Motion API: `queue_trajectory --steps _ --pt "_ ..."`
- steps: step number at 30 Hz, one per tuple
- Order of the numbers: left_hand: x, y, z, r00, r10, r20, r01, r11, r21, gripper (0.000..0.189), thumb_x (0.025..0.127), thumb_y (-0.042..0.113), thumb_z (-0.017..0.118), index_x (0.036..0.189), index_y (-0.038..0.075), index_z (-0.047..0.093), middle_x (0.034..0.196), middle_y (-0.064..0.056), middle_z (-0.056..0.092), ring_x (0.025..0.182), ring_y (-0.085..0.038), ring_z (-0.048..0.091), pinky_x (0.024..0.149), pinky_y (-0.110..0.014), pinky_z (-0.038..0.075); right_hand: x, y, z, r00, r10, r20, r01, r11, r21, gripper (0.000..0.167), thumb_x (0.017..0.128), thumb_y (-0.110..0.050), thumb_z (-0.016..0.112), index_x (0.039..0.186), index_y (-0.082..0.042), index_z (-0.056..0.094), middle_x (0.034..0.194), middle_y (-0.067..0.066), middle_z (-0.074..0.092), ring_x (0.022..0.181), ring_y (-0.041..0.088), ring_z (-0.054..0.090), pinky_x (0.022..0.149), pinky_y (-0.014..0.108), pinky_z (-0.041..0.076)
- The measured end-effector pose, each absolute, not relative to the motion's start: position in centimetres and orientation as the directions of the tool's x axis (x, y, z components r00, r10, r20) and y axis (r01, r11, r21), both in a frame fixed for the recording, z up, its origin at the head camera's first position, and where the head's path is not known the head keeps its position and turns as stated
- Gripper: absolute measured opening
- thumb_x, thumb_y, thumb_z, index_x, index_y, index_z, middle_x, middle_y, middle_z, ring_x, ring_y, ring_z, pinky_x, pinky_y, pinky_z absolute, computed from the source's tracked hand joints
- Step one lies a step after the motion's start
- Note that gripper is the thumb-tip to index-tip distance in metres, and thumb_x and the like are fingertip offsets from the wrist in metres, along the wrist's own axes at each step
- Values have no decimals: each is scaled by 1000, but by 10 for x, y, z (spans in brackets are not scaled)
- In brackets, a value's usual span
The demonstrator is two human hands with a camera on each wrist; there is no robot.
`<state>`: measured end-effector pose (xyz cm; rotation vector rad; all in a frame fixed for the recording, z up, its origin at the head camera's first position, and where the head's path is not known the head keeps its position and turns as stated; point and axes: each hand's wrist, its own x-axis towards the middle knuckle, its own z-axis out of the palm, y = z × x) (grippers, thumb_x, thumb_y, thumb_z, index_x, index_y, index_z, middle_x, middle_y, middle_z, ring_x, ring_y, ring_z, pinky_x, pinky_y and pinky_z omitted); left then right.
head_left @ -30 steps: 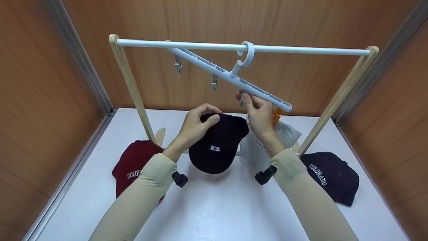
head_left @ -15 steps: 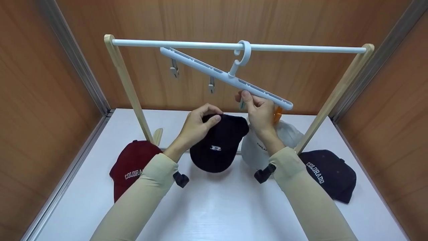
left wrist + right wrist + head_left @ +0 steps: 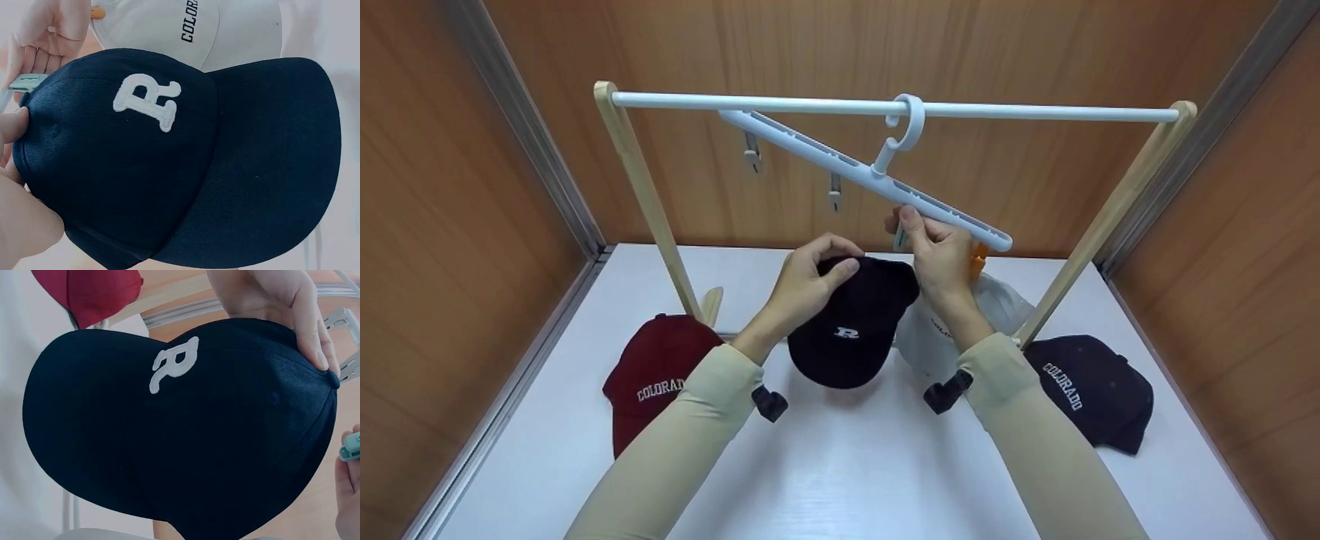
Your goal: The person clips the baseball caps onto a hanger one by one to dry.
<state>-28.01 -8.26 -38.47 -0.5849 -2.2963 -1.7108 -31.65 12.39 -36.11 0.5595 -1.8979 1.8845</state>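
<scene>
My left hand pinches a dark baseball cap with a white letter R at the top of its crown. The cap hangs brim down, its front facing me. To its right and higher, my right hand grips a pale green clip under the lower arm of a light blue hanger. In the left wrist view, the clip is close beside the cap's crown button. The right wrist view shows the clip apart from the cap.
The hanger hooks over a white rail on a wooden stand, tilted down to the right. Two grey clips dangle from its left arm. Behind my right hand, a white cap hangs at an orange clip. Maroon and navy caps flank the stand.
The hanger's left end sits slightly lower against the rail than a second ago. Both hands keep their holds with barely any movement; the head view has shifted a little.
</scene>
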Motion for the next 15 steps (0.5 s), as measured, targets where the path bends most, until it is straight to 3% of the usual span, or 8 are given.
queue_trajectory --steps 7,15 --pt "-280 -78 -383 -893 186 410 446 237 863 12 106 15 68 117 15 72 118 3 75 114 -14 66 108 -39 47 -315 123 -362 -851 0 526 -526 -26 -850 29 107 -26 66 109 -2 83 100 13 80 101 24 76 106 38 54" --pt "-281 -76 -383 -898 175 403 437 247 865 13 106 15 67 118 16 72 120 4 75 116 -13 66 109 -38 47 -314 125 -361 -863 4 506 -506 -35 -862 30 107 -29 66 111 -5 83 102 11 81 104 25 77 108 37 53"
